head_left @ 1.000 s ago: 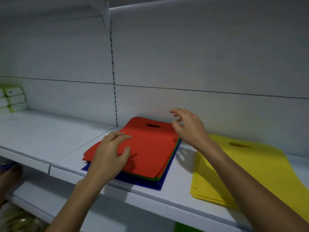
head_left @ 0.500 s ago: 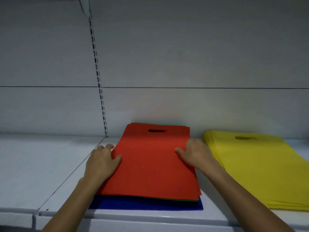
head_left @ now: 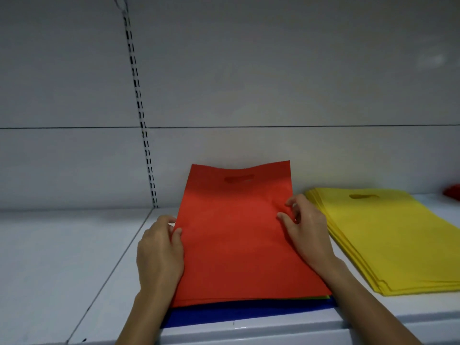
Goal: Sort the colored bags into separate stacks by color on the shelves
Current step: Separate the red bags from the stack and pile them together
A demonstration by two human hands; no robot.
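A mixed pile of flat bags lies on the white shelf (head_left: 74,257). Its top red bag (head_left: 236,232) has its far end lifted off the pile toward the back wall. My left hand (head_left: 159,252) pinches the bag's left edge, thumb on top. My right hand (head_left: 306,230) pinches its right edge with curled fingers. Below the red bags a thin green edge (head_left: 316,297) shows, and a blue bag (head_left: 249,313) lies at the bottom. A stack of yellow bags (head_left: 388,235) sits to the right, apart from the pile.
The shelf's back wall (head_left: 249,83) stands close behind the pile, with a slotted upright (head_left: 139,108) left of it. A small red thing (head_left: 453,194) shows at the far right edge. The shelf's front lip (head_left: 249,332) runs just below the blue bag.
Both hands went from resting at the pile's sides to pinching the top red bag's edges. The bag's far end has risen off the pile.
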